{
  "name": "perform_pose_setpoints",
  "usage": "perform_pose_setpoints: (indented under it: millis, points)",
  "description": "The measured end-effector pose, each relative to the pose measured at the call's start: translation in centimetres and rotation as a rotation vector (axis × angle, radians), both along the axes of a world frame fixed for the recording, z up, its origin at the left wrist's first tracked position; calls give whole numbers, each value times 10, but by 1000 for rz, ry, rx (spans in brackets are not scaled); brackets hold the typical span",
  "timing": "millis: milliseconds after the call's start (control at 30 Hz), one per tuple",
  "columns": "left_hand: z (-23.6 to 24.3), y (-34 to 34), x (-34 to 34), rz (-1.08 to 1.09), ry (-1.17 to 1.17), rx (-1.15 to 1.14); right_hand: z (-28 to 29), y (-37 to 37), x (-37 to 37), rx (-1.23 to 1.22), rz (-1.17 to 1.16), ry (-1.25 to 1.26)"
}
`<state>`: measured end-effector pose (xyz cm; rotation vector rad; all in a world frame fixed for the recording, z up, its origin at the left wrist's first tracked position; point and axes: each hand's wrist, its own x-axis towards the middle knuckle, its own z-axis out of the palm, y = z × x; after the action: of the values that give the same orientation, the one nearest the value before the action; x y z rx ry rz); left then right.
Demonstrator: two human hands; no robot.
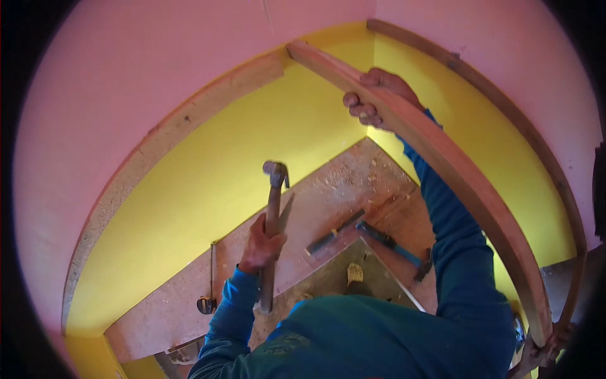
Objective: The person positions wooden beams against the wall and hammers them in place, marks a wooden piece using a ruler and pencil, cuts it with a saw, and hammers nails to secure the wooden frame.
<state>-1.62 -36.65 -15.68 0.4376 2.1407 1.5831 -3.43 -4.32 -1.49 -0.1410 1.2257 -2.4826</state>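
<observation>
My left hand (262,245) is closed round the wooden handle of a claw hammer (276,174), held upright with its head at the top. A grey pointed piece (287,212) juts up beside the handle; I cannot tell whether the same hand holds it. At the upper right my right hand (384,98) grips a long wooden beam (435,142), its fingers wrapped round the edges. The beam's far end meets the wall at the end of a wooden batten (183,120). Its near end reaches the lower right, where another person's hand (546,347) touches it.
Below lies a reddish board surface (170,309) with wood chips. On it rest a second hammer (394,247) with a blue handle end, a slim dark-and-yellow tool (333,232) and a tape measure (206,305). Another batten (492,88) runs along the right wall.
</observation>
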Motion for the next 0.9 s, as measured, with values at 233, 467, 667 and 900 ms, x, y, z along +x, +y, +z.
perform_pose_setpoints:
  millis: [233, 467, 667, 900]
  points:
    - [-52, -88, 60, -13, -101, -313, -14, 14, 13, 22, -85, 10]
    - [-41, -90, 72, -48, -197, -374, -122, 19, 46, 731, -90, -78]
    - [-1, -42, 35, -80, -177, -171, -254, 24, 85, 954, -22, -157]
    - [-4, 39, -46, -405, -52, -131, -232, 1, 111, 1355, -40, -107]
